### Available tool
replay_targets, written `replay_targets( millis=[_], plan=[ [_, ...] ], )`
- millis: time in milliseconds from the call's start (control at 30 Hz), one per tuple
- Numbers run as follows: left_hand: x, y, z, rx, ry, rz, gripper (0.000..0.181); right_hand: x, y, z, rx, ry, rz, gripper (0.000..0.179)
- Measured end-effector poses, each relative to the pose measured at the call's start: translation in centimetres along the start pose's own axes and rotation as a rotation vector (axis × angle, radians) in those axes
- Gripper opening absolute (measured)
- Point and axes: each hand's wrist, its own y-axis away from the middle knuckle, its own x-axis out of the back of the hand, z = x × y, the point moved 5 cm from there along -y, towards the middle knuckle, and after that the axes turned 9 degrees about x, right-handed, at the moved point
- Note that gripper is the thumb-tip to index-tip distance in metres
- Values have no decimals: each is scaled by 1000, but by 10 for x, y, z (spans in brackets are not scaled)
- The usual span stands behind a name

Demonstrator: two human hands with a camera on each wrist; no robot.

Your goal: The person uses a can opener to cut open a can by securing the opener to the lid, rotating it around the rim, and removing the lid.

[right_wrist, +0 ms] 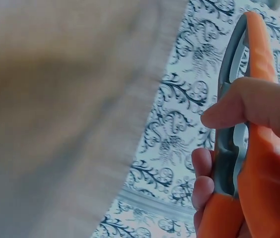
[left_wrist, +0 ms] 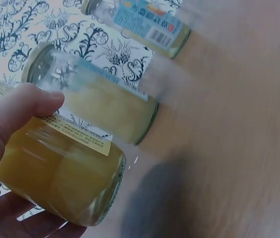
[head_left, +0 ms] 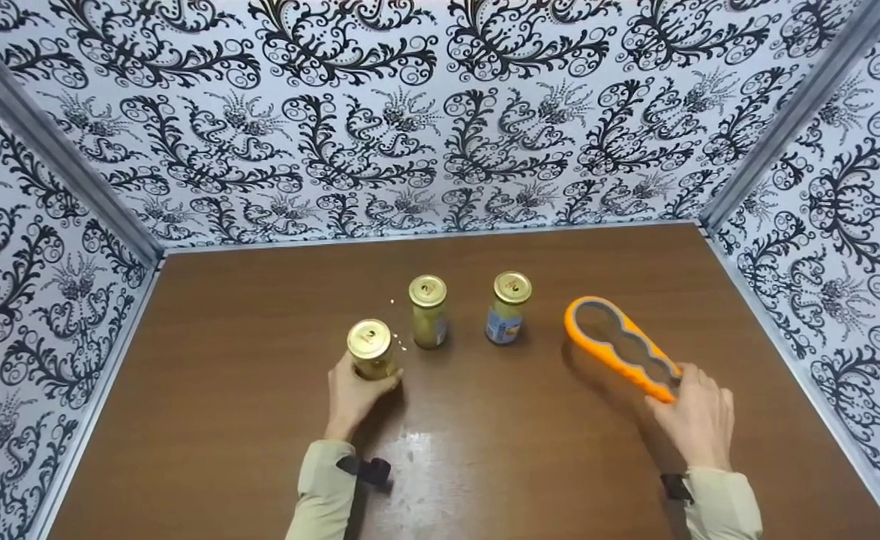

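My left hand (head_left: 355,394) grips a glass jar (head_left: 373,363) with a gold lid around its side. In the left wrist view the jar (left_wrist: 65,168) shows yellow-orange contents and a printed label, and its base appears raised off the table. My right hand (head_left: 698,416) holds an orange jar opener (head_left: 620,360) with a grey inner edge and several round openings. The right wrist view shows the thumb and fingers curled round the opener (right_wrist: 261,163). Just right of the held jar stands a second gold-lidded jar (head_left: 429,315), and beyond it a third jar (head_left: 505,319) with a blue label.
The brown table (head_left: 500,450) is bounded by a patterned back wall (head_left: 440,150) and side panels. Small white bits (head_left: 400,341) lie between the held jar and the second jar. Black straps sit on both wrists.
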Motion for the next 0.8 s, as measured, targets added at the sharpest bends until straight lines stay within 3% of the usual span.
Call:
replay_targets(
  millis=[133,433,600,800],
  plan=[
    [-8,6,4,-9,31,-39,46,9,-6,-6,39,-26,21,49],
    [-34,24,23,-120,55,-134,48,27,-18,-26,97,-61,5,53],
    [-45,31,31,-133,74,-172,49,37,-22,-36,121,-78,7,54],
    [-56,36,29,-128,87,-196,50,41,-27,-53,155,-90,7,55]
  ],
)
